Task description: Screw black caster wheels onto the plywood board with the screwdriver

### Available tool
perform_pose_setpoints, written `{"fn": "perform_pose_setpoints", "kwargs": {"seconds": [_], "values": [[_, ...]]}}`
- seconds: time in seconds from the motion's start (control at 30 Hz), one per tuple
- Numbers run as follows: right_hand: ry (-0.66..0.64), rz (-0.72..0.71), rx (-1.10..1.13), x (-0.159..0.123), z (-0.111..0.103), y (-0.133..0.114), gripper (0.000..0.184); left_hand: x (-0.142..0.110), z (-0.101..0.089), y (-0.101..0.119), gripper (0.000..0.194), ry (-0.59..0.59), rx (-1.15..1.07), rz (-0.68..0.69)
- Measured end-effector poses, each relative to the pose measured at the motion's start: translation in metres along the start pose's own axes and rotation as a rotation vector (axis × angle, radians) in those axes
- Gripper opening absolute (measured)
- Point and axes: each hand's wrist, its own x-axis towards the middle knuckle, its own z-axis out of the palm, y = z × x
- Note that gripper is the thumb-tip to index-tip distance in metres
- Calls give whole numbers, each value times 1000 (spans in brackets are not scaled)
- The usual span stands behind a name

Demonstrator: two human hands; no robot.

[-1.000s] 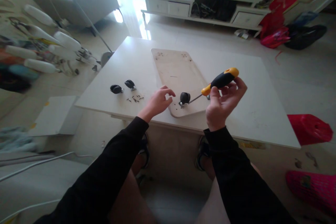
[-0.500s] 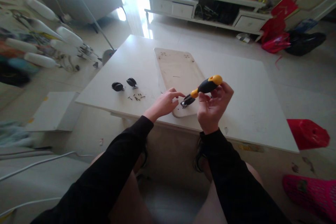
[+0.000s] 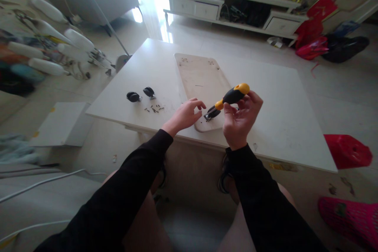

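My right hand (image 3: 240, 120) is closed round a screwdriver (image 3: 233, 97) with a yellow and black handle. The shaft slants down to the left, its tip at the metal plate of a black caster wheel (image 3: 215, 113). This caster sits on the near end of a pale board (image 3: 202, 76) with rounded corners. Just left of the caster, my left hand (image 3: 189, 113) hovers with its fingers apart and bent, holding nothing visible. Two more black casters, one farther left (image 3: 134, 97) and one beside it (image 3: 149, 92), lie on the table near several small screws (image 3: 154, 108).
The white table (image 3: 265, 94) carries all these parts. A red plastic stool (image 3: 347, 151) stands by its right corner, a pink basket (image 3: 351, 220) below that. A white box (image 3: 63, 124) is on the floor at left. A low cabinet (image 3: 203, 6) with tools lines the far wall.
My left fingers have drawn back a little to the left, away from the screwdriver shaft. My right hand and the screwdriver have hardly moved.
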Motion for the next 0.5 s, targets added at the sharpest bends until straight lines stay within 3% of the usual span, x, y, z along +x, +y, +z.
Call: {"fn": "perform_pose_setpoints", "kwargs": {"seconds": [0.5], "values": [[-121,78,109,6,-3,7,55,3,6,11,22,-35,-319,90]]}}
